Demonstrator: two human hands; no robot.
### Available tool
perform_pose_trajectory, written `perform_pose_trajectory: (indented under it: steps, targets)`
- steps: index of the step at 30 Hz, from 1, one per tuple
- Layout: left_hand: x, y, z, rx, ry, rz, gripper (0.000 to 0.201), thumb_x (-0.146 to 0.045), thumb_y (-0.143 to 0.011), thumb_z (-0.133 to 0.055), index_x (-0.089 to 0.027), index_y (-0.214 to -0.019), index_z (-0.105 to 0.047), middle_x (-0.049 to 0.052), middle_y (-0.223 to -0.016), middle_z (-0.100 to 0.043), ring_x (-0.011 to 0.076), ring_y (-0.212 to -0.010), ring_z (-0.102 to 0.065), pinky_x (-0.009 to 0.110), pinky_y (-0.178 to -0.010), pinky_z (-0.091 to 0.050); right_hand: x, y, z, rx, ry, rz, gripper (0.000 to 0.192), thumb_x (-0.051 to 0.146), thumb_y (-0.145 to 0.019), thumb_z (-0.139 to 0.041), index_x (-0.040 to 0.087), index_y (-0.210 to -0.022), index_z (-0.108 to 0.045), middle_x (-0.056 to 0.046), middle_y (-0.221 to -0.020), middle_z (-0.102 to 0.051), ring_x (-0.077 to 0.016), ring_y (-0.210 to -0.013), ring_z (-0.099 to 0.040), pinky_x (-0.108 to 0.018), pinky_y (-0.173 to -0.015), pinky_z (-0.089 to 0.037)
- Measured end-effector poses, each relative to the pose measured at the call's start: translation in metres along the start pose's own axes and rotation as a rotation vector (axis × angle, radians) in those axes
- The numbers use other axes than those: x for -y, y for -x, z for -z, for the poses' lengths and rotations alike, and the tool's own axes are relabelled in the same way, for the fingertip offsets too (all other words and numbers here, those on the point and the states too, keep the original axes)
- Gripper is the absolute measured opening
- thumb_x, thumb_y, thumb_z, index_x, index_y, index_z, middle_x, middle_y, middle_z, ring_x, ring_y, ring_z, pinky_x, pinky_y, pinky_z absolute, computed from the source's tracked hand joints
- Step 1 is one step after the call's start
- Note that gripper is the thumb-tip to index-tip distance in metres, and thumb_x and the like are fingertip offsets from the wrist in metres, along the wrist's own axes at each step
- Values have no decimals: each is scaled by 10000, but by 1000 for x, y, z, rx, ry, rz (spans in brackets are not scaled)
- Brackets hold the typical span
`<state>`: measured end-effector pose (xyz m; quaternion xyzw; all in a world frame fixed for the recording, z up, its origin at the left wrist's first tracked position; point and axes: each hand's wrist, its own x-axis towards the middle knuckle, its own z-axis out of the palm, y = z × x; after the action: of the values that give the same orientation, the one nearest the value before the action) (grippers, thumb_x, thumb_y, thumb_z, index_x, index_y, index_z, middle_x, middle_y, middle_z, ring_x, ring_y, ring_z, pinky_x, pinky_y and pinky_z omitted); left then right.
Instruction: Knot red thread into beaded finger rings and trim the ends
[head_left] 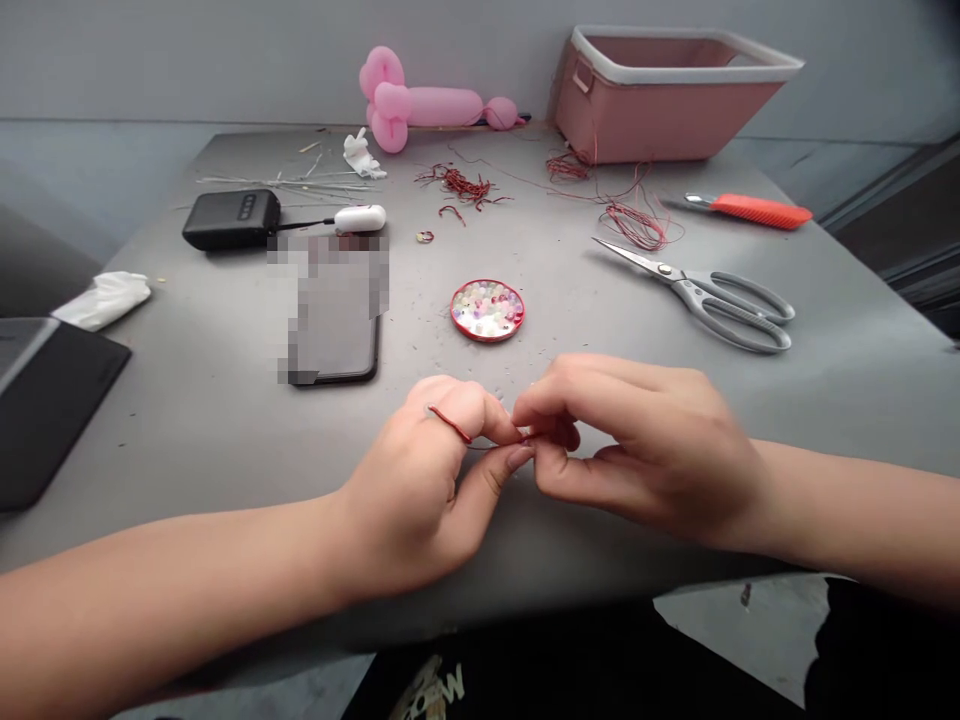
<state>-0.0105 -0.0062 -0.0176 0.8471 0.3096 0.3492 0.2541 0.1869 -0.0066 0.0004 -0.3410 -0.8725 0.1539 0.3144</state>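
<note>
Near the front of the grey table, my left hand (420,485) and my right hand (649,440) meet fingertip to fingertip. Both are closed in a pinch on a thin red cord (450,424). One stretch of this cord lies across the fingers of my left hand, with a small pale bit at its end. The spot between the fingertips is mostly covered, so I cannot make out the detail there. Just beyond my hands sits a round red-rimmed dish (454,325) of small pale, pink and purple beads (487,303).
Scissors (697,290) and an orange-handled cutter (757,210) lie at the right, by loose red cord (637,225). A phone (337,340) and black power bank (231,220) are at the left. Behind are cord scraps (465,185), a pink balloon (442,106) and a pink bin (645,120).
</note>
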Motion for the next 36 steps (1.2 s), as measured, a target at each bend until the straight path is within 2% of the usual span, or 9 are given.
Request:
perform_pose_trajectory:
  steps: [5, 7, 10, 13, 17, 20, 25, 31, 36]
  targets:
    - [2, -3, -2, -12, -62, -110, 154, -54, -874, -509, -199, -841, -469, 29, -809, -701, 156, -738, -650, 374, -789, -494, -1, 3, 1, 7, 96, 96, 141, 102, -892, -504, 192, -825, -590, -8, -701, -593, -108, -601, -534, -227, -558, -458]
    - [4, -5, -1, -64, -73, -93, 137, -65, -880, -523, -198, -864, -496, 26, -806, -705, 162, -741, -662, 370, -780, -502, -2, -1, 5, -20, 25, 44, 122, 92, -868, -544, 189, -848, -615, -10, -713, -629, -105, -610, -563, -227, -586, -483]
    - [7, -8, 3, -112, 39, 6, 122, -83, -889, -557, -201, -874, -534, 12, -778, -711, 160, -720, -679, 345, -738, -530, -7, -10, 11, 46, -375, -222, 44, 186, -843, -660, 177, -884, -648, -6, -739, -675, -94, -610, -603, -209, -573, -517]
    - [9, -11, 6, -98, 268, 119, 100, -114, -904, -579, -197, -855, -551, 12, -756, -721, 149, -691, -693, 312, -687, -558, -17, -16, 13, 208, -789, -452, 130, 277, -893, -644, 149, -900, -665, -16, -750, -680, -84, -608, -610, -200, -564, -533]
    - [7, -12, 7, -46, 449, 234, 87, -145, -906, -580, -188, -837, -549, 28, -731, -713, 155, -679, -705, 290, -645, -583, -28, -18, 10, 368, -1087, -538, 157, 280, -899, -652, 123, -905, -662, -41, -845, -692, -66, -624, -609, -181, -556, -520]
    - [5, -13, 7, -20, 461, 251, 78, -139, -894, -581, -179, -835, -549, 28, -734, -696, 147, -676, -700, 276, -645, -582, -29, -18, 8, 399, -1145, -549, 139, 255, -873, -678, 120, -885, -649, -24, -817, -676, -57, -603, -595, -163, -515, -494]
    - [3, -14, 10, 87, 470, 287, 84, -160, -928, -520, -193, -851, -527, 19, -708, -685, 146, -677, -680, 266, -620, -555, -19, -15, 10, 290, -845, -413, 67, 199, -874, -624, 144, -835, -630, -3, -728, -675, -56, -566, -567, -161, -487, -458]
    - [-2, -19, 18, 276, 372, 289, 284, -232, -964, -432, -198, -697, -526, -9, -623, -590, 117, -584, -552, 240, -567, -478, -12, -8, 13, 49, -124, 27, 134, 94, -854, -529, 193, -814, -610, 1, -679, -639, -88, -579, -541, -215, -521, -452]
    - [-7, -23, 19, 368, 639, 457, 289, -232, -937, -397, -215, -653, -446, -46, -508, -440, 94, -460, -392, 220, -436, -359, -13, -4, 14, -6, 115, 245, 159, 98, -894, -522, 209, -811, -600, -21, -715, -632, -118, -633, -569, -252, -583, -493]
